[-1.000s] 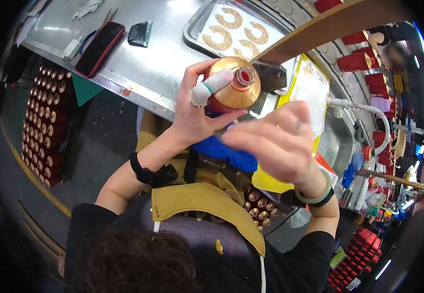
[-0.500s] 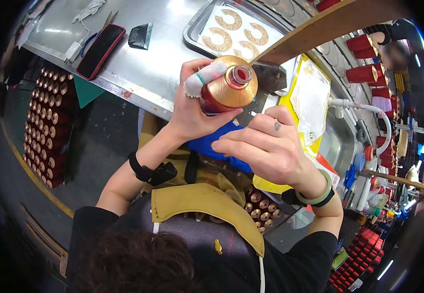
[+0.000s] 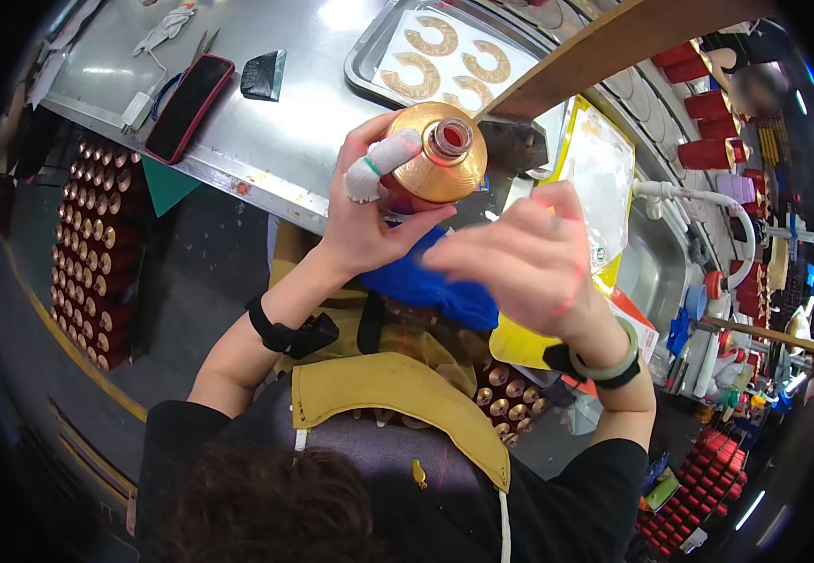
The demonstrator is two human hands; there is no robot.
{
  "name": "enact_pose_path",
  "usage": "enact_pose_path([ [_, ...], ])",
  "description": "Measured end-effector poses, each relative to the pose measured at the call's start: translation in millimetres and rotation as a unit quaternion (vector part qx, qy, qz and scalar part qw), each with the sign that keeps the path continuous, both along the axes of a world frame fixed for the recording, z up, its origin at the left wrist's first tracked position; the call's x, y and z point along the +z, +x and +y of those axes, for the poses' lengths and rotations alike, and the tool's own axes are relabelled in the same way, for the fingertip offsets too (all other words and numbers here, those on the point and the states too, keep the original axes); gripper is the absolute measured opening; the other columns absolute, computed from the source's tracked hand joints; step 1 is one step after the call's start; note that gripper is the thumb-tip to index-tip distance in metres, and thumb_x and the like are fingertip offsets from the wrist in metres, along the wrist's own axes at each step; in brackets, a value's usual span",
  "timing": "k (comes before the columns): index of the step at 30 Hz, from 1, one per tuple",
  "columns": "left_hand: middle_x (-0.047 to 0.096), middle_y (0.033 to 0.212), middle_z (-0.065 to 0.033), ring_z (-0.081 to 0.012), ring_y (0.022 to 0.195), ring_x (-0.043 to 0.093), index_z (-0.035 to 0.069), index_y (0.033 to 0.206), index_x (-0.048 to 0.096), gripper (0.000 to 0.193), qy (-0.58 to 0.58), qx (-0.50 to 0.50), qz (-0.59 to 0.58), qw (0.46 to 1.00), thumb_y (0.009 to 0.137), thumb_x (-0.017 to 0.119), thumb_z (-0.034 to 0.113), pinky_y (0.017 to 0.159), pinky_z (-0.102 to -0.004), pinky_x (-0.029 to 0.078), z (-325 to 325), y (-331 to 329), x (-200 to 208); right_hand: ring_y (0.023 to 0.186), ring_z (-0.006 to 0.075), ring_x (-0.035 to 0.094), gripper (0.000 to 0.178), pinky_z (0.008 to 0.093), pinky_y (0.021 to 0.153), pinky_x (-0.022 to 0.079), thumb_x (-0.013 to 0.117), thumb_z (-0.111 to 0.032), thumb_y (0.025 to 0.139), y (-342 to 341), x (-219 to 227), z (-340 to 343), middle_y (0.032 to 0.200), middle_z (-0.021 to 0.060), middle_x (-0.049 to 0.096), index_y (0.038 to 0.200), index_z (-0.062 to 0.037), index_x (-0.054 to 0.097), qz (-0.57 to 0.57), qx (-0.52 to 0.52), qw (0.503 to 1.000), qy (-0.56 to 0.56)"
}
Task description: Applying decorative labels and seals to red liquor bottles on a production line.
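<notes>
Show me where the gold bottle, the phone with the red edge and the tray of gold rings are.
gold bottle [image 3: 437, 164], head view, on its gold shoulder beside the neck.
phone [image 3: 188, 106], head view, on the middle of its dark screen.
tray [image 3: 362, 58], head view, on its left metal rim.

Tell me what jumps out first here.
A gold-topped bottle at centre, gripped in the left hand, whose one finger is bandaged. The right hand hangs blurred beside it, apart. Behind, a tray of gold rings lies on the steel table.
</notes>
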State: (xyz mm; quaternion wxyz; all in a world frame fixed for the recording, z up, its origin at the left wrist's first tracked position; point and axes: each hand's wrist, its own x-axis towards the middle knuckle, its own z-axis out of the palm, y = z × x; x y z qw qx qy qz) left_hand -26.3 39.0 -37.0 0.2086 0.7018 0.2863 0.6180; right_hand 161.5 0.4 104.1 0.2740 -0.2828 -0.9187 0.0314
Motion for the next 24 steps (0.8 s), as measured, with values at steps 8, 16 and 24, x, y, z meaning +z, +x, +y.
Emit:
enact_pose_path([
  [8,0.037,0.149,-0.0281,-0.0403,0.135,0.049,0.010,0.147,0.035,0.088,-0.082,-0.137,-0.045,0.986,0.076,0.088,0.012,0.108,-0.0469,0.046,4,-4,-12,0.076,0.0109,0.059,0.022,0.0300,0.079,0.043,0.069,-0.014,0.071,2,-1,3,0.087,-0.0080,0.071,0.093,-0.0177,0.075,0.029,-0.038,0.998,0.044],
  [16,0.036,0.145,-0.0231,-0.0403,0.134,0.048,0.014,0.143,0.039,0.088,-0.071,-0.075,-0.002,0.995,0.070,0.089,0.006,0.105,-0.0482,0.048,3,5,-11,0.075,0.0159,0.060,0.027,0.0311,0.075,0.043,0.074,-0.009,0.067,2,-8,9,0.091,-0.0045,0.074,0.093,-0.0140,0.076,0.084,-0.063,0.992,0.074],
  [24,0.047,0.139,-0.0223,-0.0320,0.131,0.052,0.003,0.150,0.025,0.089,-0.095,-0.130,-0.060,0.985,0.082,0.080,0.010,0.108,-0.0439,0.045,16,-2,40,0.091,0.0176,0.062,0.030,0.0283,0.088,0.048,0.055,0.002,0.095,28,-23,-52,0.103,0.0112,0.066,0.125,-0.0018,0.059,0.312,-0.248,0.864,-0.309],
])
